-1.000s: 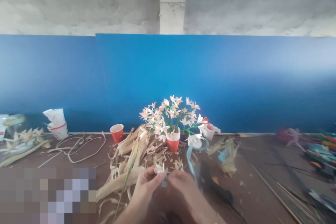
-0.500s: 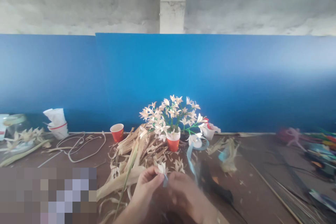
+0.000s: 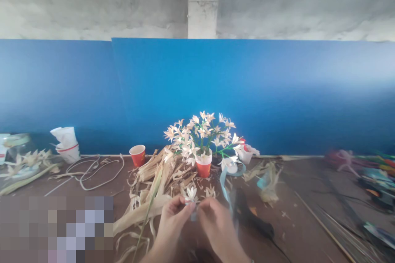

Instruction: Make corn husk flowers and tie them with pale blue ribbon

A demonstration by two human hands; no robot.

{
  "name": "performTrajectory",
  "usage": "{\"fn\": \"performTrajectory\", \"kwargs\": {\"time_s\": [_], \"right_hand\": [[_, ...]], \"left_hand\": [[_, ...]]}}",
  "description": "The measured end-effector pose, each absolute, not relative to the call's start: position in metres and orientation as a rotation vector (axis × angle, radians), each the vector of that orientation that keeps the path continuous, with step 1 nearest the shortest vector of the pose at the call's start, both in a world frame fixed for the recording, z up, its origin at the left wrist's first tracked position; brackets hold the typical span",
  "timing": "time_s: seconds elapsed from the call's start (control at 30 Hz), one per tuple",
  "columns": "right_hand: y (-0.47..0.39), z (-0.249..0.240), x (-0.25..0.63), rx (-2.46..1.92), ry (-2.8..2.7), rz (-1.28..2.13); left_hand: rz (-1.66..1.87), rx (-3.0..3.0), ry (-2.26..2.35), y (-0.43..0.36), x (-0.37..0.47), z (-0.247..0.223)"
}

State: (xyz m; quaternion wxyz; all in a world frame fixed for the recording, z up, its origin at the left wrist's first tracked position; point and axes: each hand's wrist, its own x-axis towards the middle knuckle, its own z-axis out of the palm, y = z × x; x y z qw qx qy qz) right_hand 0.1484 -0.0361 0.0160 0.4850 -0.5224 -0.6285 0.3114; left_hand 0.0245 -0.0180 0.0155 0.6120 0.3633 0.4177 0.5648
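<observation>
In the head view, my left hand [image 3: 173,218] pinches a small white flower [image 3: 191,194] at its base, petals pointing up. My right hand [image 3: 214,221] is closed close beside it, fingertips pinched at a short piece of light blue ribbon [image 3: 194,216] below the petals. A longer strip of blue ribbon [image 3: 223,185] hangs from its roll [image 3: 230,167] down behind my right hand. Another loose pale flower [image 3: 210,191] lies just beyond my fingers. A red paper cup [image 3: 203,170] holding many white flowers [image 3: 202,132] on green stems stands farther back.
Dried husks [image 3: 168,168] are heaped left of the flower cup. A dark glue-gun-like tool [image 3: 254,220] with a cord lies at right. Another red cup [image 3: 137,157], a white cable [image 3: 92,172], thin sticks [image 3: 324,226] and a blue partition [image 3: 197,78] surround the work area.
The flower has tilted more upright and sits slightly lower between my hands. My right hand, blurred before, has drawn in and lower, its fingers closed near the flower's base.
</observation>
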Motion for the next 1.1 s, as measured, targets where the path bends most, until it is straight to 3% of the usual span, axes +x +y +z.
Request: {"fn": "performTrajectory", "kwargs": {"time_s": [0.3,0.57,0.8,1.1], "right_hand": [[-0.032,0.010,0.151,-1.190,-1.516,0.746],[-0.028,0.008,0.157,-1.032,-1.550,0.537],[-0.028,0.006,0.152,-1.132,-1.509,0.654],[-0.029,0.020,0.154,-1.112,-1.290,1.040]], "left_hand": [[1.510,1.591,1.071,-0.014,0.013,0.008],[1.651,2.095,1.041,-0.012,0.012,0.003],[1.582,2.037,1.080,-0.013,0.009,0.003],[1.384,1.404,1.025,-0.008,0.013,0.006]]}}
